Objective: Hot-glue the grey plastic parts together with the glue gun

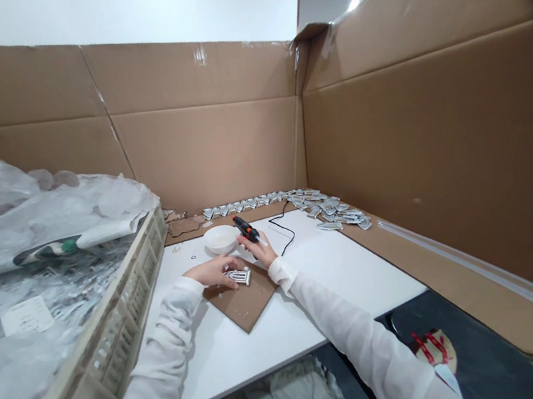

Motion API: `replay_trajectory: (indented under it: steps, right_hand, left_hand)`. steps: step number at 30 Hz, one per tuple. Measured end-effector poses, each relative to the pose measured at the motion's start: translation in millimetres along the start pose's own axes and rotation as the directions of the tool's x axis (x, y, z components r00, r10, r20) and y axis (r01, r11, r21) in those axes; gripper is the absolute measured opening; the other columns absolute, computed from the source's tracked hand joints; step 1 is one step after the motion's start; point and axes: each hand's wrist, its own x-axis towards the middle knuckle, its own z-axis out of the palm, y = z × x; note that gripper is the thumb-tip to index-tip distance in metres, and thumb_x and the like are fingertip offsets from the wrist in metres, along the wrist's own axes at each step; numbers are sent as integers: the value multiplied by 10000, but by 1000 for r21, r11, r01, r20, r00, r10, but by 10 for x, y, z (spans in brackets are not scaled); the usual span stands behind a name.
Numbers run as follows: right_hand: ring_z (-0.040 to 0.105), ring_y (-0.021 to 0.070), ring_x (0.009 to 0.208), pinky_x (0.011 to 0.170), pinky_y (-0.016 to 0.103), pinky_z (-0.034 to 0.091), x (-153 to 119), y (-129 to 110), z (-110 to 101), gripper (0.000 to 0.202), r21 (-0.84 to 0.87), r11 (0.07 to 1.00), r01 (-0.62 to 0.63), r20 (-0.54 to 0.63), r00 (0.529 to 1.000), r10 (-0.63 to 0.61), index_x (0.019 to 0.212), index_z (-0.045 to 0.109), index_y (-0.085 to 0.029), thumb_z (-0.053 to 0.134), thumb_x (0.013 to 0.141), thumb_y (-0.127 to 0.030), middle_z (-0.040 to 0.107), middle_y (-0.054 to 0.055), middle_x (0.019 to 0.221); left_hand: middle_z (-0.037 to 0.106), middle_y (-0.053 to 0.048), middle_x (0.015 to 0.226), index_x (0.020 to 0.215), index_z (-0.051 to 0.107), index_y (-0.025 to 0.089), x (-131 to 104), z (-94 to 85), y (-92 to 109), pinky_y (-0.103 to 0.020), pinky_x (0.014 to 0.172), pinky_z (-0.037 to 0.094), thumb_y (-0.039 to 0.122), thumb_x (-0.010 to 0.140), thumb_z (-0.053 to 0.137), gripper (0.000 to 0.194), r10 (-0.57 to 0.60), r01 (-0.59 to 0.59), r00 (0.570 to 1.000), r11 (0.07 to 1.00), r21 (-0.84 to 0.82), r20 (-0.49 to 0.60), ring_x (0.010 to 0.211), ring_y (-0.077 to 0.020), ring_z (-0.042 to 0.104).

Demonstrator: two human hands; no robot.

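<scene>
My left hand (216,272) holds a small silver metal piece (241,276) over a brown square board (243,304). In my right hand (260,251) is a black and orange glue gun (247,229), its pale tip pointing down to the right. The glue gun is beside a round white dish (220,239) that stands behind the board. A few small whitish marks show on the board, which lies cornerwise on the white table (330,284).
A cream plastic crate (116,338) with plastic bags and many metal pieces stands at the left. Metal pieces lie in a row (242,206) and a pile (331,208) at the back. A black cord (284,227) runs behind my right hand. Cardboard walls (205,128) surround the table.
</scene>
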Motion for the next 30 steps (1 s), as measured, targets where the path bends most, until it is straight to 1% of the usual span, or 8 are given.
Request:
replay_trajectory:
  steps: [7,15,18,20,22,24,27,30]
  right_hand:
    - [508,138,594,588,269,423,23,49,23,405,-10,1000,24,-1,1000,-24,713,557,-146,583,694,-550,581,38,656]
    - [500,145,607,592,268,419,32,41,41,347,-22,999,25,20,1000,-24,728,545,-157,586,675,-497,571,24,650]
    - [492,134,601,586,257,409,1,-34,12,341,-23,1000,19,23,1000,-18,737,535,-162,578,696,-498,559,10,647]
    - [484,128,597,582,251,400,-19,-107,-28,337,-29,999,16,41,999,-15,718,541,-160,570,715,-495,553,8,640]
    - [473,126,591,572,247,388,-33,-189,-79,335,-37,999,16,91,996,-12,704,566,-153,567,730,-487,544,7,624]
    - [471,127,589,570,247,385,-39,-265,-131,320,-42,999,22,190,982,-13,740,622,-142,600,718,-460,545,1,609]
    - [514,141,650,639,258,419,-32,-330,-176,327,-31,999,43,368,929,-29,873,693,-147,696,636,-371,608,0,675]
    - [542,156,689,690,277,441,-22,-318,-166,342,-21,999,50,457,889,-34,904,706,-155,717,605,-319,641,6,722]
  left_hand:
    - [623,14,707,768,673,211,49,34,3,-232,584,386,250,500,768,287,-62,61,998,997,-37,-10,643,-162,514]
    - [654,-21,776,898,624,156,29,48,92,-222,580,408,262,600,643,317,-135,135,991,988,-71,-4,662,-160,560]
    - [602,-17,622,752,592,150,48,60,114,-226,513,368,313,699,562,174,-195,188,977,979,-80,-85,542,-146,518]
    - [547,-11,536,618,543,159,68,50,103,-231,488,337,348,732,546,221,-206,191,962,977,-94,-180,483,-135,474]
    - [549,-18,526,594,528,165,83,30,81,-238,471,326,381,735,562,260,-255,217,945,957,-192,-206,455,-137,469]
    - [608,-41,586,657,554,164,86,10,61,-240,452,321,408,732,573,256,-334,266,930,900,-346,-153,447,-145,490]
    - [656,-58,648,731,570,165,71,-8,42,-221,428,281,423,710,602,261,-391,294,915,813,-502,-98,426,-125,470]
    - [639,-42,599,719,580,165,39,-31,47,-209,419,238,448,676,647,294,-391,276,916,778,-565,-91,397,-93,387]
